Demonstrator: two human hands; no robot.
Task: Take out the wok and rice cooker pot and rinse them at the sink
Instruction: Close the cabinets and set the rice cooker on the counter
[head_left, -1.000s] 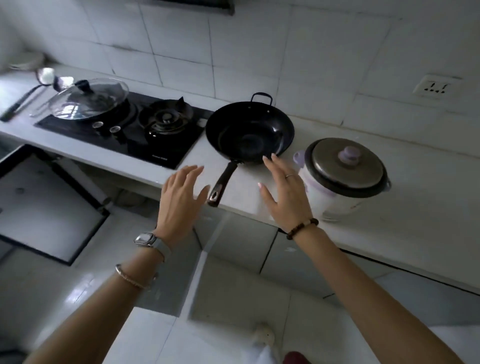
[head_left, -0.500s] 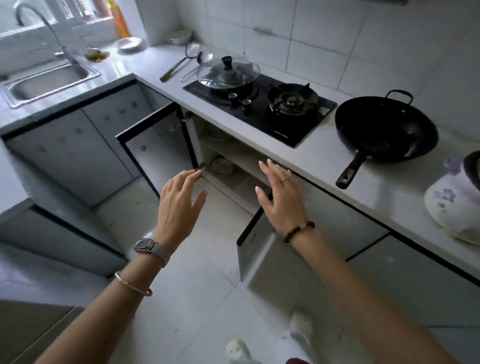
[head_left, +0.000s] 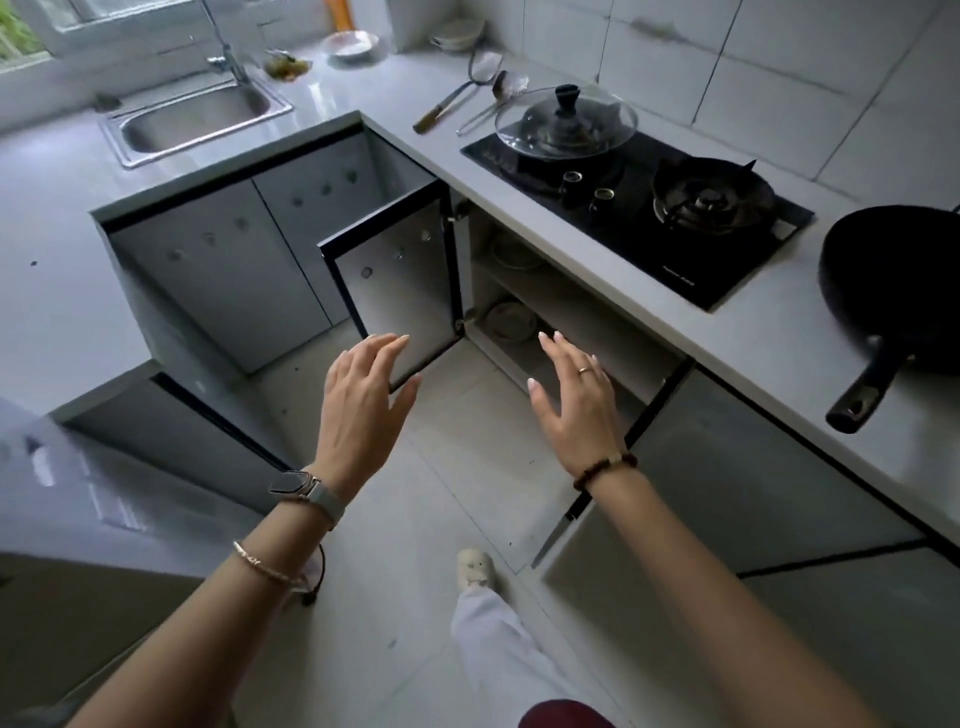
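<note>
L-shaped kitchen w/ pale grey countertop (head_left: 727, 338) over grey cabinets (head_left: 223, 280). One cabinet door (head_left: 400, 291) near the corner stands open, a shelf (head_left: 571, 306) visible inside. Back wall (head_left: 675, 57) in large white tiles. Floor (head_left: 467, 457) pale, glossy tile. Window (head_left: 21, 36) top left, soft daylight, greenery outside.

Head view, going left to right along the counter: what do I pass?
sink → dish → glass lid → burner → wok
</note>
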